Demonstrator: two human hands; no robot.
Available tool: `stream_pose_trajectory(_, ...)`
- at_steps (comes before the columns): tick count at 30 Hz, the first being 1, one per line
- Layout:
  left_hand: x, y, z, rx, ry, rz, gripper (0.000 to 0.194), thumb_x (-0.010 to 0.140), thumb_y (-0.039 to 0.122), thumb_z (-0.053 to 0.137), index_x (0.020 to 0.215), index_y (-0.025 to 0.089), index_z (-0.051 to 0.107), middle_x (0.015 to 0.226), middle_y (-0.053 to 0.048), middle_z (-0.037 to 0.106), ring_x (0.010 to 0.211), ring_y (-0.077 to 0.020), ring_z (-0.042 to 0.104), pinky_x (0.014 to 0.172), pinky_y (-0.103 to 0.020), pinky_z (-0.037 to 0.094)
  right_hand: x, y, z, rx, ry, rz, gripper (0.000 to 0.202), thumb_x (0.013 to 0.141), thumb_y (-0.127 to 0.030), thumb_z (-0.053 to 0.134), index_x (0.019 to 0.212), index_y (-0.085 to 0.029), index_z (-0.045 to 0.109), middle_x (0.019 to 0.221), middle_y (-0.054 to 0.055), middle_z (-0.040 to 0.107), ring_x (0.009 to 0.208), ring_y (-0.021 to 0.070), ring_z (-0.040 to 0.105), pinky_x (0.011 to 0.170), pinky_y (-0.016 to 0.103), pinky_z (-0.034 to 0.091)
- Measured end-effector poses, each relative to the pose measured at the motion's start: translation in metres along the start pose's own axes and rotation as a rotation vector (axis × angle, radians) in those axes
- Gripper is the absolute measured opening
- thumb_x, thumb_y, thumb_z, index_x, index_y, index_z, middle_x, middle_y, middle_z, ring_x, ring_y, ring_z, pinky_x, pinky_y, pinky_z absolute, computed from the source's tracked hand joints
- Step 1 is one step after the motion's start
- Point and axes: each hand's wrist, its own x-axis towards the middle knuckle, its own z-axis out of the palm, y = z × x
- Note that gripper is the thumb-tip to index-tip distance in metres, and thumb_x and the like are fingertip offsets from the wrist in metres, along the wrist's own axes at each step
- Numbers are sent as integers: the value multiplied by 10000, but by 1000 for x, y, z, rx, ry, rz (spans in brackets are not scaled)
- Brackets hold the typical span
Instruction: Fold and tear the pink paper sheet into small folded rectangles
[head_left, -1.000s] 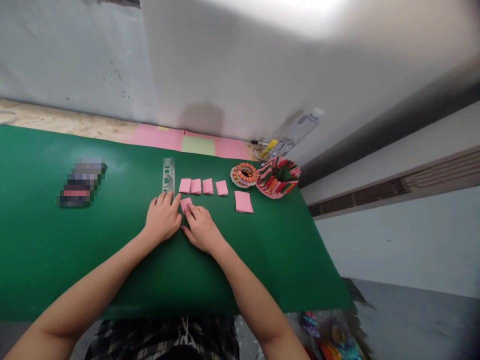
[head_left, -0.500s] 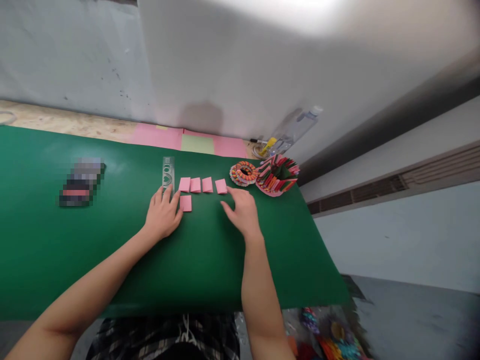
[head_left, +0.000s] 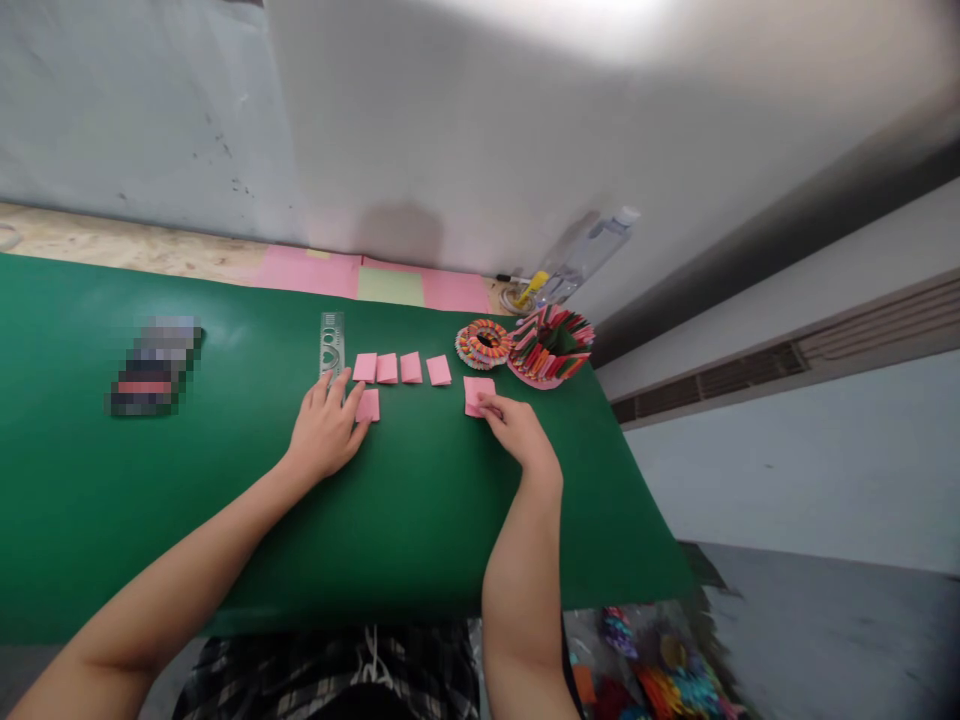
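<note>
Several small folded pink papers [head_left: 410, 368] lie in a row on the green table mat [head_left: 405, 540]. Below the row's left end, another pink paper [head_left: 370, 405] is partly under the fingers of my left hand [head_left: 324, 428], which lies flat with its fingers spread. Those fingertips also reach the lower end of a clear ruler [head_left: 331, 340]. Farther right, my right hand [head_left: 514, 425] pinches the edge of a folded pink paper [head_left: 475, 395] between thumb and fingers, just below the ring of folded paper.
A striped folded-paper ring [head_left: 484, 343] and a round red-and-green paper piece [head_left: 553, 347] stand at the right back. Behind them are a clear bottle [head_left: 592, 255] and a yellow stick [head_left: 534, 288]. A blurred phone [head_left: 156, 367] lies left. Pink sheets [head_left: 311, 270] line the wall.
My right hand has moved right and a little down, away from the row's right end, and now has a pink paper in its fingers. My left hand has hardly moved.
</note>
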Motion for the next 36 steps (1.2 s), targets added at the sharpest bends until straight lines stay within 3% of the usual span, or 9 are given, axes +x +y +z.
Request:
stream_pose_trajectory(5,0,1,-4,-83,96,88,408,872,267,440,1236,120,548,1390,-175,441,1318,-362,328,1030,-503,320,0,-11,0,-230,66,45,169,824,-203,518,858,-193,683,858,80,723,756,215,668,662,299,467)
stream_pose_trajectory(8,0,1,-5,-185,164,143,332,851,217,466,1151,149,591,1285,-143,543,1247,-314,433,1007,-469,365,-1,-17,-1,-308,203,59,166,829,-224,507,789,-186,663,807,72,712,689,189,645,588,262,416)
stream_pose_trajectory(12,1,2,-5,-383,304,218,251,840,154,485,1059,168,607,1106,-112,637,1093,-249,557,931,-423,451,-1,-30,3,-144,507,-71,180,844,-235,485,800,-172,648,832,86,703,754,186,642,665,279,452)
stream_pose_trajectory(14,1,3,-4,-472,346,252,229,849,139,480,1041,157,604,1068,-117,645,1044,-230,584,904,-401,482,0,-44,12,70,554,-188,164,848,-255,504,803,-180,642,846,81,696,807,187,641,739,306,480)
stream_pose_trajectory(18,-1,6,0,-583,314,235,287,874,151,468,1149,141,550,1174,-144,605,1114,-227,567,950,-403,476,-1,-81,39,521,350,-294,120,827,-282,568,781,-202,645,838,56,675,778,168,633,686,297,514)
stream_pose_trajectory(22,-2,7,3,-735,235,156,393,865,199,514,1250,132,478,1238,-157,573,1171,-242,539,995,-429,446,-7,-106,59,798,89,-215,118,776,-319,644,793,-205,669,821,39,688,745,162,638,681,285,523)
stream_pose_trajectory(26,-2,8,4,-1009,125,72,454,835,225,557,1271,140,462,1248,-154,569,1123,-234,579,971,-410,471,-11,-112,64,977,-67,-110,159,726,-349,689,794,-206,684,830,28,710,781,177,656,763,314,526)
stream_pose_trajectory(29,-1,10,2,-1213,51,-3,418,823,264,587,1216,147,509,1230,-141,591,1115,-233,589,982,-410,461,-11,-110,64,1036,-97,-77,172,720,-356,690,806,-208,685,834,25,708,801,182,654,793,326,520)
stream_pose_trajectory(36,4,13,-5,-1530,-33,-225,306,707,346,712,920,146,624,934,-67,700,854,-207,674,845,-382,533,-7,-108,68,892,65,-126,145,725,-346,685,755,-205,668,816,16,591,629,109,522,603,251,462)
